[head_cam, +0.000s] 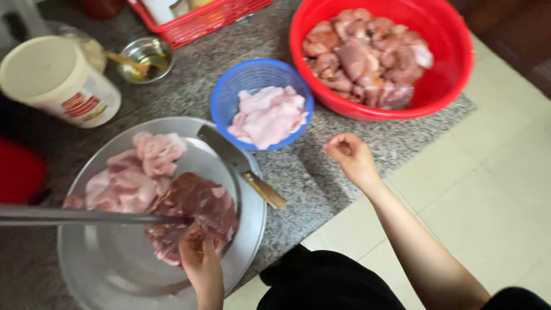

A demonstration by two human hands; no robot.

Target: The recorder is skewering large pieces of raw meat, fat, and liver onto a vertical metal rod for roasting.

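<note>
My left hand [201,267] reaches up from the bottom edge and grips the near edge of a dark red slab of raw meat [198,209] lying in a round metal tray [103,270]. Paler pink pieces of meat [135,175] lie in the tray's far left part. A knife [229,155] with a wooden handle rests across the tray's right rim. My right hand [351,156] hovers over the granite counter [321,172] to the right of the knife, fingers curled shut with nothing in them.
A blue basket [229,86] holds pale pink meat pieces. A big red basin [447,69] of meat chunks stands at the back right. A white lidded tub [54,80], a small steel bowl [146,57], a red crate [198,23] and a long metal bar [86,217] are on the left.
</note>
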